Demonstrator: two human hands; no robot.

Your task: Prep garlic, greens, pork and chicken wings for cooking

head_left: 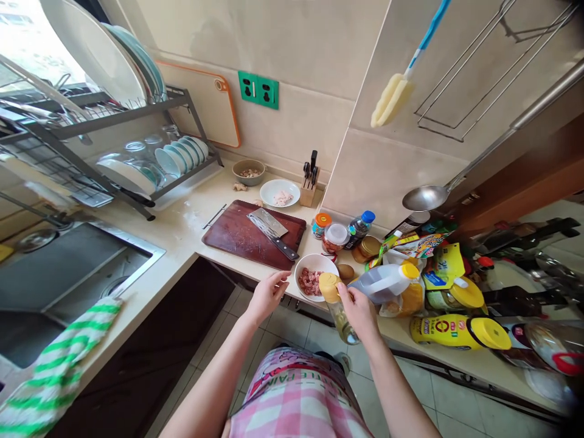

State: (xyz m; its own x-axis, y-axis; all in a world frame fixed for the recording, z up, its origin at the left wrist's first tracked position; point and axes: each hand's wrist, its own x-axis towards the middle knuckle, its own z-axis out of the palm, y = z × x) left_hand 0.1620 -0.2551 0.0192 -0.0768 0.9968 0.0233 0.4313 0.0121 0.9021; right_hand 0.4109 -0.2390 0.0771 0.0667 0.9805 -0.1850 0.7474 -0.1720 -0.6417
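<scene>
My right hand is closed around a clear bottle with a yellow cap, tilted beside a white bowl. Pieces of raw meat lie in that bowl. Just left of the bowl is my left hand, its fingers apart and nothing in it. A cleaver rests on the dark red cutting board behind my left hand. A brown egg-like item sits right of the bowl.
Bottles and jars crowd the counter at right, including a yellow bottle. Behind the board are a white plate and a knife block. A dish rack and sink are at left; a ladle hangs at right.
</scene>
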